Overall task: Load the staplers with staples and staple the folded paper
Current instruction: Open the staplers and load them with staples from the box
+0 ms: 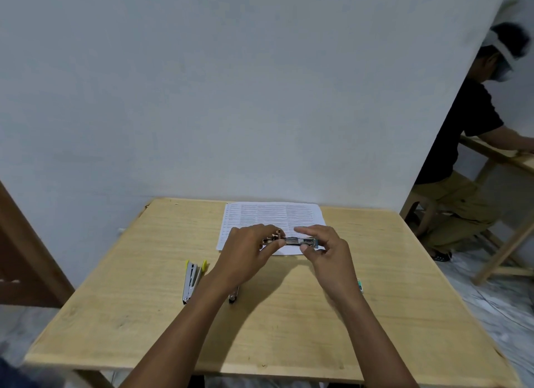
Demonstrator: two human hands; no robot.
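Both hands hold a stapler above the printed paper on the counter, the left hand gripping one end, the right hand pinching the other.

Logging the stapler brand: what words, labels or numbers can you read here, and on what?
Paper: printed lines, too small to read.
Held stapler: no marking legible.
Yellow stapler: no marking legible.
Green item: blurred.
So nothing can be quoted.
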